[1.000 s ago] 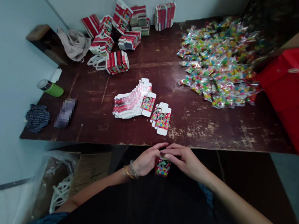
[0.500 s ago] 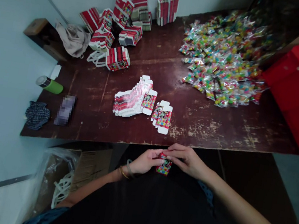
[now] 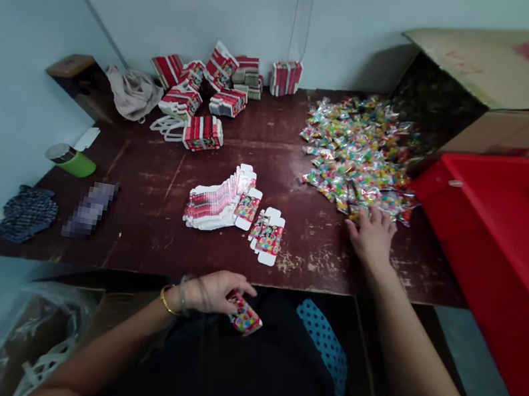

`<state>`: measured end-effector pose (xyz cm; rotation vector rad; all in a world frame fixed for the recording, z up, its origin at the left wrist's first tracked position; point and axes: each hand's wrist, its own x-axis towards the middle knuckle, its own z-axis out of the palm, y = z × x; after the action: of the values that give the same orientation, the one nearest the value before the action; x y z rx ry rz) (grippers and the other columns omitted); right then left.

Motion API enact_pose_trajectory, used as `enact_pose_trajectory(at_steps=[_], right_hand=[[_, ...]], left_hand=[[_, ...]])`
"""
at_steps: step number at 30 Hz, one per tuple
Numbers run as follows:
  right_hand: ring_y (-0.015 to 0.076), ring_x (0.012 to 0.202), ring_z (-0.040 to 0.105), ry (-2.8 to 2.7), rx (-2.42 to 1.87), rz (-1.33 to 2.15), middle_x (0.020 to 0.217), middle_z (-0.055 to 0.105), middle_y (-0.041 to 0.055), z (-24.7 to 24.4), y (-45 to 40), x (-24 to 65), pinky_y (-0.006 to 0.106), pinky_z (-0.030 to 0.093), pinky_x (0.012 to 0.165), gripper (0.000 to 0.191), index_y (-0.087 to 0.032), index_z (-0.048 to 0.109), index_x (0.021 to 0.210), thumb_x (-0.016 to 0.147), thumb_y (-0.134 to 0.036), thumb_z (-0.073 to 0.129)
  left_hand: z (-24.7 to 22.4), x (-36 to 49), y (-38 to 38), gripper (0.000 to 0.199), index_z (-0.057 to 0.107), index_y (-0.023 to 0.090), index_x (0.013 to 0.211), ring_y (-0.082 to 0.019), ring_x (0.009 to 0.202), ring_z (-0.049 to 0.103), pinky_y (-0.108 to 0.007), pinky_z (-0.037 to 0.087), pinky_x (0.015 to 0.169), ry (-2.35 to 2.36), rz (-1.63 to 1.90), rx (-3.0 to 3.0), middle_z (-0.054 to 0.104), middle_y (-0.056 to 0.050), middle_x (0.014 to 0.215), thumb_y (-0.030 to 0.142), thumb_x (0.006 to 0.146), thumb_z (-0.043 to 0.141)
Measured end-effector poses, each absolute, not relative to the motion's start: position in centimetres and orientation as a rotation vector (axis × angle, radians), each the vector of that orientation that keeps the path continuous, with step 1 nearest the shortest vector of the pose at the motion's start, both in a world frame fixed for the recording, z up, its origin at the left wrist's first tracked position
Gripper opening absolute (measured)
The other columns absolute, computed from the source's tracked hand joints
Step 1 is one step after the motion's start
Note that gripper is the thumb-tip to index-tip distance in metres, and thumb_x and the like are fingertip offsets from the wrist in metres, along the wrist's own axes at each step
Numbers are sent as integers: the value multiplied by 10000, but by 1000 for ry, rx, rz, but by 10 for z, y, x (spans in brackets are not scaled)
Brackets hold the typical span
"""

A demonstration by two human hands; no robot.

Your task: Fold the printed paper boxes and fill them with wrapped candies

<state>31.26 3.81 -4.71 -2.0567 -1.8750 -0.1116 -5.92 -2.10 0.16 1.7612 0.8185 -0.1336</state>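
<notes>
My left hand is closed around a small printed red candy box, held in front of my body just below the table edge. My right hand reaches out at the near edge of a heap of small clear bags of colourful candy, its fingers apart and touching the bags. Whether a bag is under the fingertips cannot be made out. Between the hands on the table lie a few flat unfolded boxes, beside a fanned row of flat boxes.
Banded stacks of flat boxes stand at the back left of the brown table. A red bin and an open cardboard carton border the right. A green bottle and a checked cloth lie left.
My right hand has let go of the box and moved out to the right, to the candy bags. My left hand keeps the box and has shifted left. The view has tilted up.
</notes>
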Motion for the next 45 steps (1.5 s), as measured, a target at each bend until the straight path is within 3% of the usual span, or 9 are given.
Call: enact_pose_trajectory(at_steps=[5, 9, 15, 19, 23, 29, 37, 42, 45], right_hand=[[364, 1360, 307, -2059, -1991, -177, 1389, 513, 185, -83, -11, 302, 636, 159, 1082, 485, -137, 487, 1371, 967, -390, 399], [328, 1279, 412, -1985, -1873, 34, 1360, 534, 154, -90, -59, 273, 520, 331, 1038, 461, -180, 515, 1355, 951, -389, 445], [291, 1256, 441, -1955, -1780, 105, 1332, 552, 132, -70, 2, 268, 467, 355, 1060, 417, -179, 541, 1337, 965, -327, 422], [331, 1355, 359, -2135, -1730, 217, 1422, 479, 170, -64, 27, 242, 530, 313, 1093, 471, -138, 493, 1375, 959, -353, 446], [352, 1377, 343, -2222, -1466, 424, 1430, 472, 151, -76, -43, 211, 594, 294, 1103, 548, -203, 447, 1402, 903, -406, 547], [225, 964, 647, -1776, -1332, 967, 1083, 644, 75, -47, -114, 188, 359, 542, 827, 224, -290, 585, 1128, 959, -268, 440], [277, 1088, 550, -1644, -1419, 672, 1044, 663, 74, -10, -34, 194, 478, 401, 982, 125, -258, 652, 923, 902, -349, 568], [299, 1262, 442, -1787, -1282, 826, 1378, 518, 47, -20, -48, 188, 521, 307, 1075, 234, -280, 705, 982, 943, -365, 490], [248, 1020, 605, -1305, -1322, 1133, 1168, 623, 80, -26, -61, 186, 434, 489, 909, 253, -267, 653, 1082, 919, -416, 529]], left_hand=[[7, -88, -16, 186, 621, 181, 909, -120, 696, 502, -215, 380, 648, 913, -163, 1727, 595, 25, 782, 172, 725, 600], [6, -74, -15, 302, 550, 158, 1067, -145, 812, 572, -249, 448, 718, 954, 180, 1371, 635, -22, 938, 239, 780, 599], [-8, -17, -19, 425, 517, 127, 1117, -224, 857, 657, -341, 537, 696, 763, 333, 962, 666, -131, 1015, 290, 756, 671], [-21, 0, -24, 435, 477, 155, 1156, -247, 900, 660, -337, 560, 650, 772, 450, 808, 652, -114, 985, 238, 762, 641], [-26, -13, -24, 416, 464, 173, 1177, -220, 868, 657, -329, 561, 654, 874, 562, 701, 636, -86, 982, 213, 781, 588], [-31, -8, -29, 408, 498, 166, 1154, -191, 818, 640, -254, 514, 597, 861, 509, 732, 642, -81, 981, 236, 774, 629], [-22, 9, -40, 547, 493, 169, 1259, -169, 781, 621, -238, 495, 581, 785, 409, 848, 636, -55, 903, 162, 729, 626], [-20, 3, -39, 432, 577, 131, 1105, -171, 726, 613, -224, 459, 519, 875, 489, 873, 629, -55, 808, 445, 811, 615], [-24, 5, -37, 675, 613, 100, 1051, -183, 689, 615, -243, 442, 493, 877, 510, 784, 647, -98, 808, 700, 847, 379]])
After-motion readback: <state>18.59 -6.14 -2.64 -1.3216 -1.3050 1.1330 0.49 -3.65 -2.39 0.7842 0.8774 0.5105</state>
